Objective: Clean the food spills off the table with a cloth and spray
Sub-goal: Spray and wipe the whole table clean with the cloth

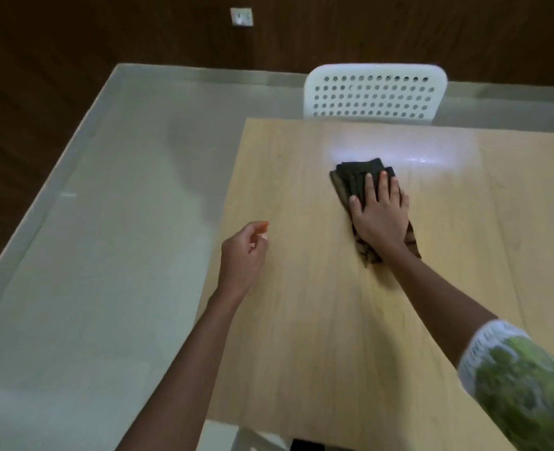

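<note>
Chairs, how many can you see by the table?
1. A white chair with holes in its back stands at the far edge of the wooden table. More may be hidden outside the picture.

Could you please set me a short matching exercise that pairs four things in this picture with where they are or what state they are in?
Things:
1. cloth
2. left hand
3. right hand
4. chair

Places or states:
A. white, at the table's far edge
B. pressed flat on the dark fabric
C. empty, loosely curled by the table's left edge
D. folded, lying on the wood under a palm

Pairs: 1-D, 2-C, 3-B, 4-A
</note>
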